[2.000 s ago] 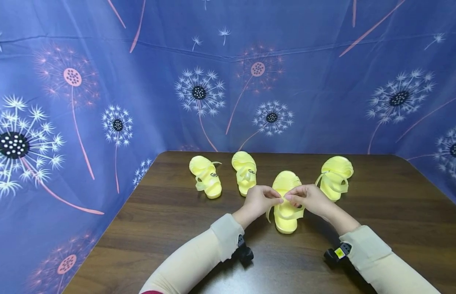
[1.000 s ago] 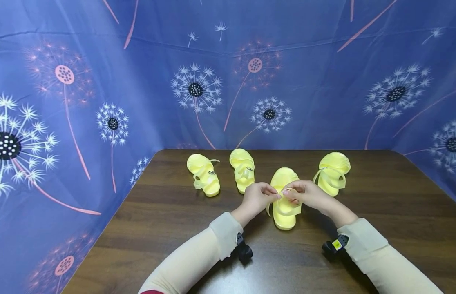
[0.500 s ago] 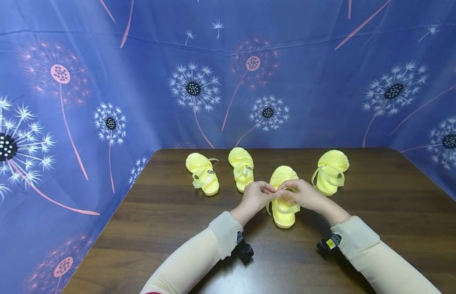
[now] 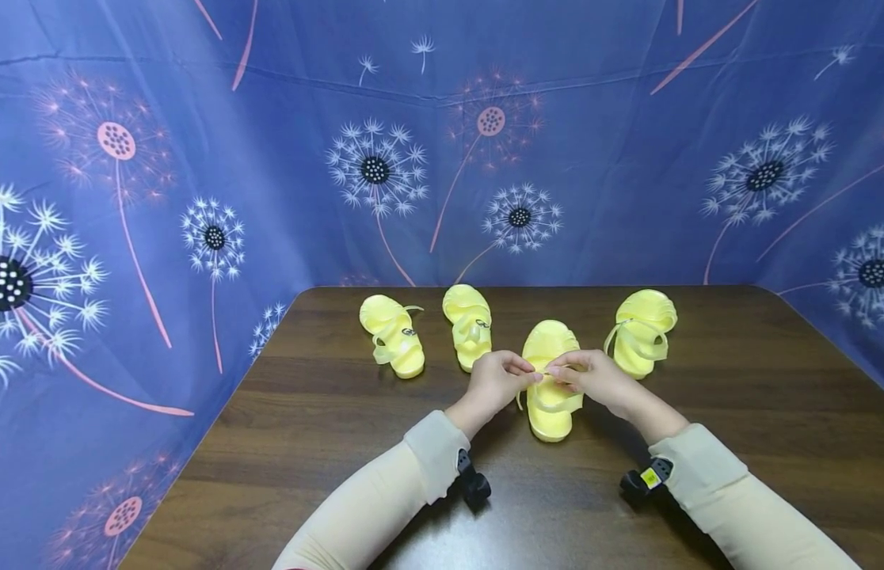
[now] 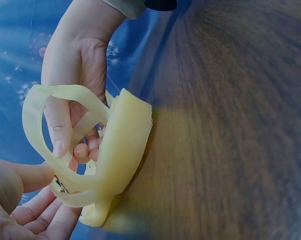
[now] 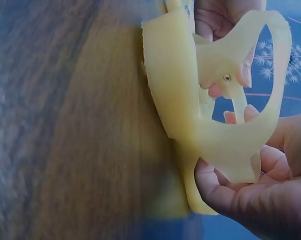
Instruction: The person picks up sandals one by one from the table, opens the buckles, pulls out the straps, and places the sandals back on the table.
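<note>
A yellow child's sandal (image 4: 550, 423) stands on the table between both hands, its straps looped up above the sole (image 5: 124, 142). My left hand (image 4: 493, 389) comes in from its left side and pinches the strap, thumb and fingers beside a small metal buckle (image 5: 61, 185). From the other side my right hand (image 4: 604, 386) pinches a strap near the middle of the sandal, thumb against the fingers. In the right wrist view a small metal rivet (image 6: 227, 77) shows on the strap near the left fingertips. Parts of the strap ends are hidden by fingers.
Two more yellow sandals, one at far left (image 4: 408, 361) and one at centre left (image 4: 462, 302), lie toward the table's back edge. Another sandal (image 4: 647, 305) lies at back right. The brown wooden table (image 4: 306, 443) meets a blue dandelion-print curtain (image 4: 285, 190).
My right fingertips came in to meet the left ones half a second ago and now sit slightly farther right. The left hand holds its place at the strap. The head view has tilted slightly.
</note>
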A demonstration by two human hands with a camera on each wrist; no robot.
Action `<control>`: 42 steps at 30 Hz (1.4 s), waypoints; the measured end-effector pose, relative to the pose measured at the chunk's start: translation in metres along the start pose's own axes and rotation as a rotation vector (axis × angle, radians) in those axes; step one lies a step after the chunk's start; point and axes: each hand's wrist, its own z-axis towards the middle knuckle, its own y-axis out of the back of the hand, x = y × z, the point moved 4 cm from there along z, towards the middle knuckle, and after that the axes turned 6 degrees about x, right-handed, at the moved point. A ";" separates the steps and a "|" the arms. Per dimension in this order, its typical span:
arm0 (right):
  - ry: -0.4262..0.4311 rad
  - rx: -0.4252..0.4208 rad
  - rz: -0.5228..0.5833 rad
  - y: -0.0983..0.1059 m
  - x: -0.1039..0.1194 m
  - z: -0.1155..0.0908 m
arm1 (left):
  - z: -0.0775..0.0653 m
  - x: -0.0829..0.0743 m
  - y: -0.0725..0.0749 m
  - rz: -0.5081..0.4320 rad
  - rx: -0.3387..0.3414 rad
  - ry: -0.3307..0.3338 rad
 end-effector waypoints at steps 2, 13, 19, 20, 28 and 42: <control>-0.015 -0.004 0.021 0.001 -0.002 0.000 | 0.000 0.001 0.000 -0.005 0.006 0.010; -0.024 -0.001 0.060 0.001 -0.006 -0.002 | -0.002 0.003 0.000 -0.017 0.010 0.014; -0.014 -0.001 0.090 0.002 -0.010 -0.002 | -0.003 0.003 0.001 -0.021 0.005 0.007; -0.012 0.001 0.092 0.002 -0.010 -0.002 | -0.003 0.003 0.001 -0.021 0.005 0.008; -0.006 0.045 0.084 0.008 -0.004 0.005 | 0.000 0.003 0.002 -0.024 0.002 0.019; 0.108 0.273 -0.253 0.014 0.024 0.027 | 0.000 -0.001 -0.001 0.002 0.020 0.036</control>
